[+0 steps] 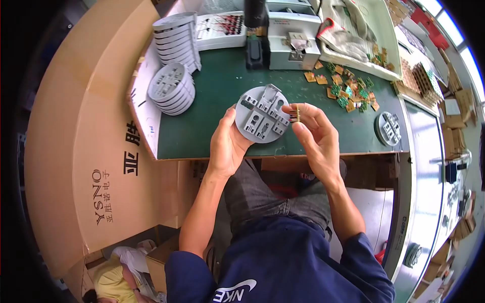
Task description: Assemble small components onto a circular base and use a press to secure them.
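Note:
My left hand (226, 144) grips a round grey plastic housing (262, 115) by its left edge, just above the front of the green bench. Slots, ribs and openings cover the housing's upward face. Close to its right edge, my right hand (321, 141) pinches a small circuit board (297, 113) between thumb and fingers. The board is seen nearly edge-on, so its face does not show. Farther back on the bench lies a loose pile of small green and orange circuit boards (348, 91).
Grey round housings stand in stacks (172, 91) at the left. Behind are a white tray of red-wired parts (222, 26), a metal machine (293, 40) and a bin (376, 65) with gloves. Another housing (388, 129) lies at the right edge. A large cardboard box (91, 151) flanks the bench.

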Demonstrator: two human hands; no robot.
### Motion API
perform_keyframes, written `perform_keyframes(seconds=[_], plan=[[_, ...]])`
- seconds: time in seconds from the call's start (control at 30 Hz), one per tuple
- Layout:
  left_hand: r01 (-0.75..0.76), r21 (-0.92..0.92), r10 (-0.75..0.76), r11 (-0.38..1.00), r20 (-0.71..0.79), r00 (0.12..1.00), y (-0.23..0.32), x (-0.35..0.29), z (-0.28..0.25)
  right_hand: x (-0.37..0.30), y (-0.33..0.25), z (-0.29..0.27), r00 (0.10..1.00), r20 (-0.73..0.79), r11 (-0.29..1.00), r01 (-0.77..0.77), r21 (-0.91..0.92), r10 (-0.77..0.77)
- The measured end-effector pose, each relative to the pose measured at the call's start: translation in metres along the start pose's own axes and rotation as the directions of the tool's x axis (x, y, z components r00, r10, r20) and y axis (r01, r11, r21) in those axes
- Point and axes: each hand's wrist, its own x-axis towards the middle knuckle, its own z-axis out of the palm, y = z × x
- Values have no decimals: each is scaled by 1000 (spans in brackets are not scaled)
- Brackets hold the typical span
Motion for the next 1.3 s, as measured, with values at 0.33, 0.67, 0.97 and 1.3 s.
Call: perform_keyframes(seconds=[0.33, 0.67, 0.97, 1.3], plan=[[15, -108, -17, 994, -16, 1000, -19, 2, 17, -2, 11, -14, 995, -91, 999, -28, 47, 32], [21, -100, -21, 995, 4, 1000, -10, -2, 28, -4, 11, -16, 994, -106, 998, -4, 57, 11], [38, -100, -37, 994, 19, 999, -9, 1, 28, -7, 11, -13, 991, -131, 995, 9, 103, 4], [-14, -35, 17, 999, 70, 997, -11, 8, 15, -18, 14, -5, 959, -114, 964, 251, -87, -260]])
